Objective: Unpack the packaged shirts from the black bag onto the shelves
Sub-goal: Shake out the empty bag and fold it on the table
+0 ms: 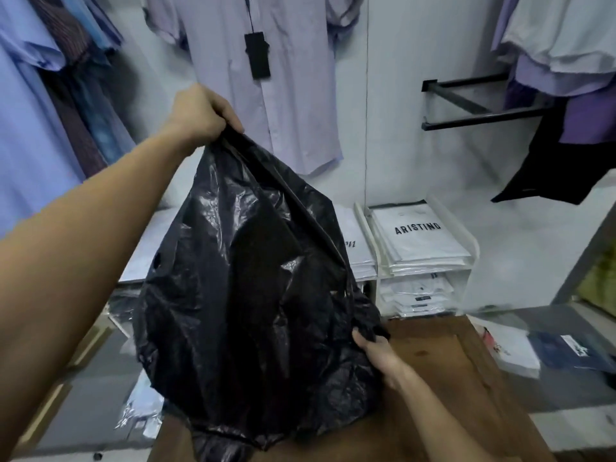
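Left hand [200, 113] fingers curled tight on top edge of crinkled black plastic bag [253, 295]; right hand [376, 353] pinches bag's lower corner, bulk hanging between both grips.

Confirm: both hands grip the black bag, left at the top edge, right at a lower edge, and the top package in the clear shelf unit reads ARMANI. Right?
Not quite. The left hand and right hand do grip the black bag as stated, but the head view shows the top package in the clear shelf unit reading ARISTINO, not ARMANI.
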A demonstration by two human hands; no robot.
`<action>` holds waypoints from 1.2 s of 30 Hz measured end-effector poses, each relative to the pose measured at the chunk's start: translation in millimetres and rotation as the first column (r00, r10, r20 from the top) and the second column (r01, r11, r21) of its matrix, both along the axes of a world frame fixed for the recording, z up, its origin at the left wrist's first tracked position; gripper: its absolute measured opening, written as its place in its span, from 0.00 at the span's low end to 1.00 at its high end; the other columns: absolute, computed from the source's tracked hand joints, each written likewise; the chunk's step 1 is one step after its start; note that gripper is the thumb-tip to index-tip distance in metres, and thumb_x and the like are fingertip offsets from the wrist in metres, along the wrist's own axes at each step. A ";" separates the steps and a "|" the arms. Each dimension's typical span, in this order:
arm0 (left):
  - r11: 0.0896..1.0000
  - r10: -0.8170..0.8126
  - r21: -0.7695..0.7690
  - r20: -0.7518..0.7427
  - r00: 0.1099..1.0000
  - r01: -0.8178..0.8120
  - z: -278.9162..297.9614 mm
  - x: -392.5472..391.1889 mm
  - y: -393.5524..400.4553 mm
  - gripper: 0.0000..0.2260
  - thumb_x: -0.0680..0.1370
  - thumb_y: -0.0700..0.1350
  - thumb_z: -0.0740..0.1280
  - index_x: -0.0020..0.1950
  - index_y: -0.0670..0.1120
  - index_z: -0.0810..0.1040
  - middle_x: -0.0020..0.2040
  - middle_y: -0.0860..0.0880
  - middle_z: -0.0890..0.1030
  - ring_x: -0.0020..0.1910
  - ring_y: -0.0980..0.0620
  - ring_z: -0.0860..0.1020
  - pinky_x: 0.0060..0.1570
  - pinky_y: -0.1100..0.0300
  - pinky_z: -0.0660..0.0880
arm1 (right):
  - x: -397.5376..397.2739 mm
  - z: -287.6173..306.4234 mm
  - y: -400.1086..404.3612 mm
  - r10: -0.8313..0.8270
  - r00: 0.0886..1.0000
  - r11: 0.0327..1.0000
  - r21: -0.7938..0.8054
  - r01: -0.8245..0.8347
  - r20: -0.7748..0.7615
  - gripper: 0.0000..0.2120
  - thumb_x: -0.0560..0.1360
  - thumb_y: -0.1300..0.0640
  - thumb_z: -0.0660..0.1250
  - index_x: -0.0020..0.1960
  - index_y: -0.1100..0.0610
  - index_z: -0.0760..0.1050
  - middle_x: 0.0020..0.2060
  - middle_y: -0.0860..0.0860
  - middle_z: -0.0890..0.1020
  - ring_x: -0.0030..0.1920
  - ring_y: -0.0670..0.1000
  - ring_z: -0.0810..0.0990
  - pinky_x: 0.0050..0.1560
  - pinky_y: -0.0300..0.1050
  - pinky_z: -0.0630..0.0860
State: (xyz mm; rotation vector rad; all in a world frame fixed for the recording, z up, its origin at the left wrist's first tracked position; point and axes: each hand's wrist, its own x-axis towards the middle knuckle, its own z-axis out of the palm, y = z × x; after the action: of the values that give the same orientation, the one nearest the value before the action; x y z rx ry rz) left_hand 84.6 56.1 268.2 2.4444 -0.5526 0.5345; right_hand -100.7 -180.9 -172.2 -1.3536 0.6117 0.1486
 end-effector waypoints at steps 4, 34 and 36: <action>0.963 0.027 0.263 0.105 0.994 -0.054 25.4 -1.0 18.3 0.16 0.73 0.30 0.64 0.46 0.46 0.87 0.38 0.48 0.85 0.37 0.59 0.80 0.43 0.66 0.78 | -5.1 -11.3 -27.4 -0.212 0.977 0.976 -0.061 0.210 -0.029 0.22 0.81 0.52 0.69 0.65 0.69 0.77 0.48 0.58 0.84 0.51 0.58 0.82 0.50 0.48 0.78; 0.966 -0.257 -0.040 -0.202 0.945 0.254 31.5 -45.2 -91.3 0.05 0.77 0.35 0.69 0.48 0.36 0.85 0.43 0.41 0.86 0.24 0.55 0.77 0.29 0.67 0.76 | 54.8 288.7 12.0 0.165 0.734 0.825 -0.500 0.263 0.658 0.39 0.72 0.36 0.73 0.78 0.49 0.65 0.69 0.43 0.73 0.67 0.42 0.72 0.68 0.40 0.69; 0.932 -0.361 -0.090 -0.204 0.910 0.350 31.1 -60.1 -104.8 0.09 0.77 0.34 0.65 0.50 0.37 0.85 0.41 0.44 0.85 0.28 0.54 0.77 0.32 0.65 0.77 | 72.8 337.0 22.3 0.143 0.678 0.843 -0.448 0.298 0.721 0.30 0.73 0.35 0.71 0.69 0.48 0.74 0.60 0.43 0.80 0.59 0.42 0.77 0.59 0.42 0.73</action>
State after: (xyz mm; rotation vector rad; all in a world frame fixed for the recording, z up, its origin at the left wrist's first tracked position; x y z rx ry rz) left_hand 24.4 -48.6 299.3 2.2412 -0.8553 0.1258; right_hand -27.8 -158.6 164.8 -1.7620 -0.0092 -0.6908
